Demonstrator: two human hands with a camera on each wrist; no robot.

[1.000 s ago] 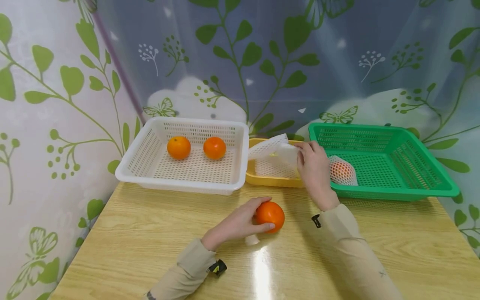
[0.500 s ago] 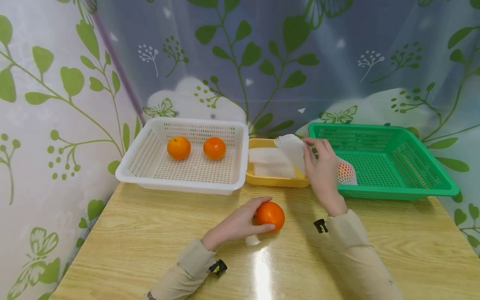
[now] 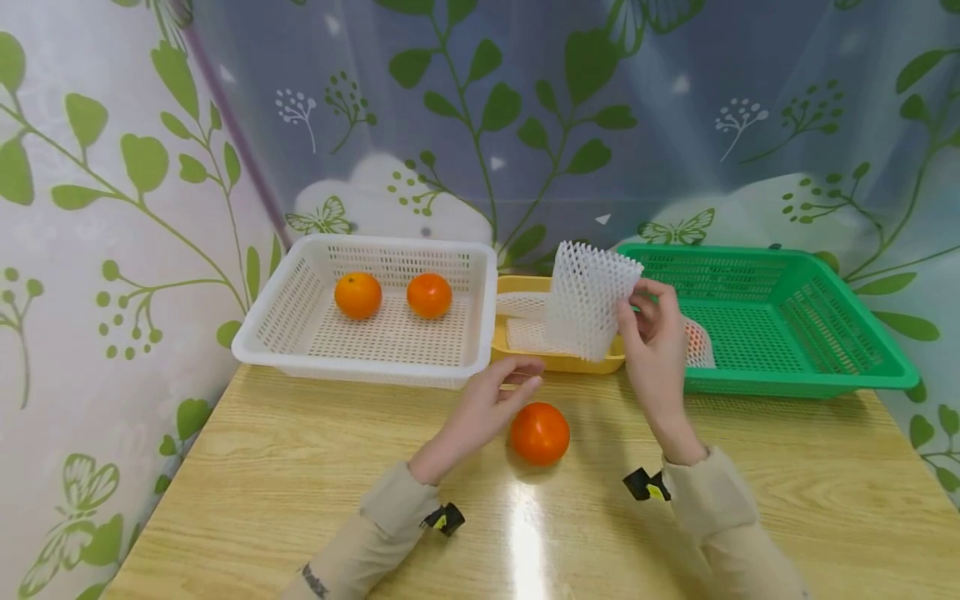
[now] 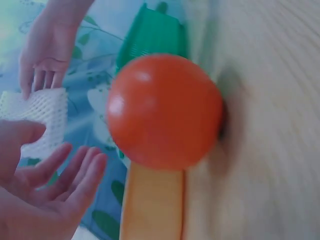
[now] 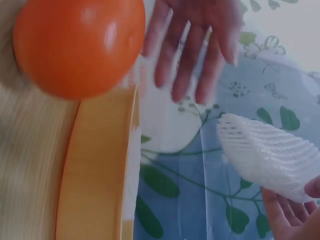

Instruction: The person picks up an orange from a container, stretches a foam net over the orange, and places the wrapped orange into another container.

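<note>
And here's the right hand (image 3: 658, 358), up at the right end of the yellow plastic tray (image 3: 551, 362), thumb and fingers pinching a white foam net (image 3: 591, 300) by its edge, held upright over that tray. The left hand (image 3: 486, 404) hovers in front of the tray, fingers loosely bent, thumb apart from them, gripping nothing. Just beside it, on the pale wood-grain bench (image 3: 300, 467), sits a glossy round orange fruit (image 3: 540, 435), in front of the tray and clear of both hands. Left of the tray, a white plastic basket (image 3: 360, 368) carries two round orange fruits (image 3: 357, 295); right of it, a green plastic basket (image 3: 795, 383) has a netted reddish-orange fruit (image 3: 699, 342) (partly behind the right hand). Flat white foam nets (image 3: 525, 336) lie inside the tray. Both wrists wear black fittings (image 3: 446, 518) with yellow marks, and the left beige sleeve (image 3: 360, 554) shows a dark patch (too small to read).
</note>
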